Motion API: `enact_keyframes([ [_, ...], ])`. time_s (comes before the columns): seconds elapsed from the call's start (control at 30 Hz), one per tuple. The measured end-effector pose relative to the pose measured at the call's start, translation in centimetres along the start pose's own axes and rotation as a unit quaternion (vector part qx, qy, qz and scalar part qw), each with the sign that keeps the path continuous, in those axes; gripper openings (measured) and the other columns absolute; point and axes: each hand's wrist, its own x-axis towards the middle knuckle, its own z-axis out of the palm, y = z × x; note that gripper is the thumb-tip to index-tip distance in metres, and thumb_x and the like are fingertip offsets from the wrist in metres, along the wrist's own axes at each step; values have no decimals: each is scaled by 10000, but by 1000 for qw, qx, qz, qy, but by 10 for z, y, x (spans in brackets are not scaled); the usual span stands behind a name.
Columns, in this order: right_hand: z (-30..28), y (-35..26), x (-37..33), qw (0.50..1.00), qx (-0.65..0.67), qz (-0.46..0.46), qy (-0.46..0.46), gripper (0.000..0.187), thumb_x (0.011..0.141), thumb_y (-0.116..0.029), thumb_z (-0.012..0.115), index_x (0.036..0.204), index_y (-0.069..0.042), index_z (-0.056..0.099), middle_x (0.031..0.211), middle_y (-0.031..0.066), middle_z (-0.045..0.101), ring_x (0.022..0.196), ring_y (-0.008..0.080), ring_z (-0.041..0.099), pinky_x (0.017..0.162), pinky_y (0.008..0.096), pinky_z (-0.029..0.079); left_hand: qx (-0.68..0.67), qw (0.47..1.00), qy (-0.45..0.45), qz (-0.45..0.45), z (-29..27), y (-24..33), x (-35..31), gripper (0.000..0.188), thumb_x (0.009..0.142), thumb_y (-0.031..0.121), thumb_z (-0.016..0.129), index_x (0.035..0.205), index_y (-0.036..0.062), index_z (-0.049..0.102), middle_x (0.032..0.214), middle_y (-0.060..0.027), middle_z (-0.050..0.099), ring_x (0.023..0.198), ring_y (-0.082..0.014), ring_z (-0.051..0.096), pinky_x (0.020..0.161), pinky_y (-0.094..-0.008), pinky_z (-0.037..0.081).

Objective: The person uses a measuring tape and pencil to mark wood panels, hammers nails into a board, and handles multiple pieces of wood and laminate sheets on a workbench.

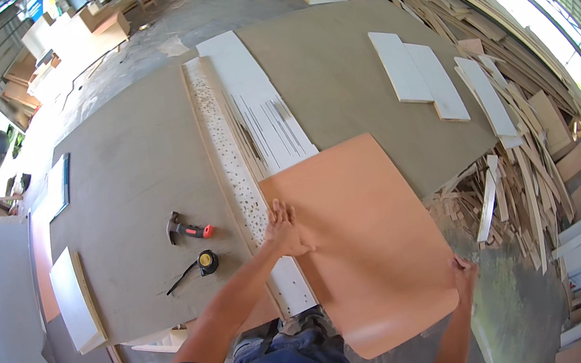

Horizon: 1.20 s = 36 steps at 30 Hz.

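View: from the head, we look down on our two bare hands over a broad brown-grey worktable.
Sheet: the thin, flexible orange-tan rectangular sheet lies right of the middle, in front of us; its near part reaches past the table edge, and its near end curls.
Left hand: we have our left hand laid across the sheet's left edge, fingers stretched forward and slightly apart, thumb out over the sheet; how hard it presses, we cannot tell.
Right hand: our right hand pinches the sheet's right edge near its near corner, fingers bent round it; we cannot make out each fingertip.
Strip: beside the sheet's left edge we see a long white, brown-speckled strip between wooden edges.
Slats: the long white board bearing thin dark lengthwise lines runs up to the sheet's far edge.
Tools: left of the strip we have a claw hammer with a black-and-red handle and, nearer us, a round black-and-yellow tape measure.
Panels: two white rectangular panels lie overlapping at far right, another white panel at the left edge.
Offcuts: beyond the table's right side we see heaped brown wood offcuts.
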Motion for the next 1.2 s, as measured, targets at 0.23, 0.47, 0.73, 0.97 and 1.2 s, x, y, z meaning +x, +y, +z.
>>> enact_keyframes([
  [0.23, 24, -14, 26, 995, 83, 9, 51, 305, 779, -64, 756, 1044, 73, 693, 791, 91, 697, 702, 95, 594, 663, 256, 477, 96, 995, -27, -7, -28, -6, 28, 1527, 468, 838, 689, 1448, -175, 104, 1531, -367, 69, 1443, -489, -35, 1160, -589, 0],
  [0.47, 57, -44, 46, 998, 10, 20, 55, 351, 770, -122, 780, 1055, 65, 694, 780, 105, 708, 691, 105, 593, 673, 264, 480, 120, 991, -64, -4, -44, -25, 38, 1549, 424, 846, 697, 1437, -186, 142, 1528, -370, 88, 1437, -502, -36, 1154, -598, -21],
  [0.73, 69, 0, 48, 994, -101, 45, -3, 484, 811, -403, 713, 749, 56, 570, 584, 74, 438, 617, 145, 404, 592, 354, 380, 128, 990, -59, -24, -46, -33, 50, 1534, 414, 832, 712, 1423, -196, 186, 1525, -372, 104, 1426, -528, -34, 1146, -605, -43],
  [0.97, 48, 87, -17, 987, -10, 161, -15, 469, 809, -396, 715, 853, 53, 583, 680, 101, 479, 692, 182, 467, 668, 366, 417, 131, 988, -66, -38, -47, -23, 65, 1527, 404, 806, 736, 1442, -159, 167, 1519, -378, 114, 1416, -548, -16, 1134, -626, -46],
  [1.2, -5, 48, -84, 923, 304, 236, -21, 438, 809, -324, 738, 994, 52, 612, 802, 136, 602, 765, 220, 586, 739, 379, 469, 131, 985, -86, -71, -47, -39, 53, 1531, 394, 781, 758, 1469, -112, 132, 1513, -385, 122, 1410, -561, 4, 1122, -649, -43],
])
